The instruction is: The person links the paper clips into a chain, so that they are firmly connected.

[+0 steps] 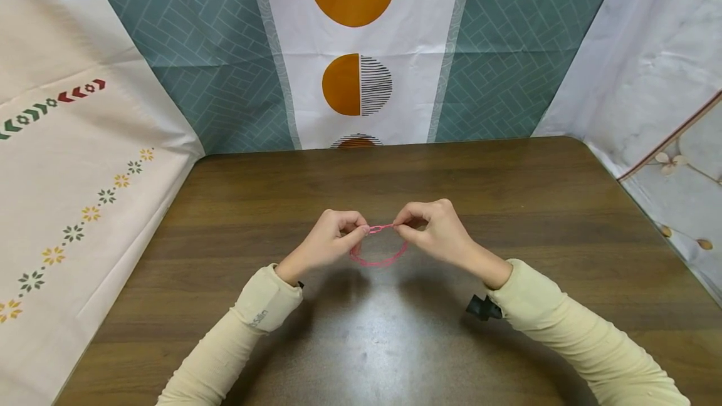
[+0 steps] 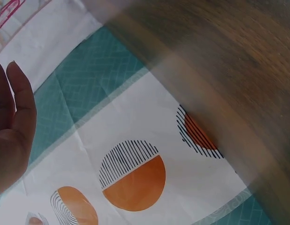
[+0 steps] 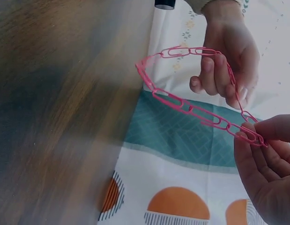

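A chain of pink paper clips point(image 3: 201, 113) hangs in a loop over the table, held up between two hands. My left hand point(image 1: 333, 237) pinches the chain near its upper left, thumb against fingertips. Opposite it, my right hand point(image 1: 437, 230) pinches a clip between thumb and fingers. A short straight stretch of clips runs between the two pinches, and the rest sags below in a curve. From the right wrist, the linked clips show clearly beside the right fingers point(image 3: 245, 159). In the left wrist view, part of the chain point(image 2: 8, 14) shows at the top left corner.
The brown wooden table point(image 1: 225, 218) lies under both hands. A teal and white cloth with orange half circles point(image 1: 372, 36) hangs behind it. Patterned pale cloths stand at the left point(image 1: 84, 111) and right point(image 1: 665, 49). A small black device point(image 1: 484, 308) is on the right wrist.
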The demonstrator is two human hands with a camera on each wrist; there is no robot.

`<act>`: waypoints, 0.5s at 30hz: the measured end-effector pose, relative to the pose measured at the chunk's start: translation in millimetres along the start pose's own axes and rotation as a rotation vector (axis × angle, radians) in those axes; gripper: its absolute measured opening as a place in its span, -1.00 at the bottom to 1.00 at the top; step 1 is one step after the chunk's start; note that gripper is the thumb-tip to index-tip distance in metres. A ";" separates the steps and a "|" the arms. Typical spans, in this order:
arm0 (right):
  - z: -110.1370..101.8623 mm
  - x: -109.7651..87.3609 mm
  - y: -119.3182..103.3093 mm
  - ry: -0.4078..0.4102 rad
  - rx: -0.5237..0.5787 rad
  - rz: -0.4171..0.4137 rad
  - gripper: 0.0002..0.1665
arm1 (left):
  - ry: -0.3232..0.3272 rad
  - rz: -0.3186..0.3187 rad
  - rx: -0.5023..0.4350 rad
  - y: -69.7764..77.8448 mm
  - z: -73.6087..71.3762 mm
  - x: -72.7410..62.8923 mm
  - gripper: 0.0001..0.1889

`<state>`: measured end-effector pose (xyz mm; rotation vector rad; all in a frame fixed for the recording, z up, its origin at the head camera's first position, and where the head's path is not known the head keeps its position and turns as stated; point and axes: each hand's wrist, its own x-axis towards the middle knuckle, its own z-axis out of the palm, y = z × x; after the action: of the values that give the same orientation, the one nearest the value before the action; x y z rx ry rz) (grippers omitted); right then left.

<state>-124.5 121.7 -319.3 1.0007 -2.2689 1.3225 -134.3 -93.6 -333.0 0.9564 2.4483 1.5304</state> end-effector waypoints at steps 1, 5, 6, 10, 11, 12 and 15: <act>-0.5 -0.1 0.2 -0.005 0.006 0.006 -0.82 | -0.006 0.006 -0.003 3.7 -0.4 -0.4 -0.85; -2.7 -0.9 1.6 -0.035 0.058 0.094 -0.82 | -0.019 0.009 -0.043 20.0 -2.9 -2.9 -0.85; -3.4 -1.2 2.2 -0.047 0.076 0.127 -0.83 | -0.022 0.002 -0.056 23.4 -3.6 -3.5 -0.85; -8.0 -1.0 0.0 -0.096 0.125 0.265 -0.88 | -0.032 -0.038 -0.106 25.9 -4.6 -5.6 -0.87; -9.5 -0.4 -2.7 -0.109 0.129 0.293 -0.89 | -0.035 -0.038 -0.113 20.8 -3.9 -5.4 -0.87; -10.0 -0.8 -1.7 -0.123 0.141 0.320 -0.91 | -0.038 -0.039 -0.117 15.8 -3.3 -5.1 -0.87; -10.7 -2.2 2.3 -0.175 0.191 0.404 -0.94 | -0.063 -0.052 -0.133 -1.6 0.2 -3.2 -0.87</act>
<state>-125.3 132.5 -316.5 0.7631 -2.6169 1.6985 -132.3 -95.7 -335.2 0.8961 2.2775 1.5976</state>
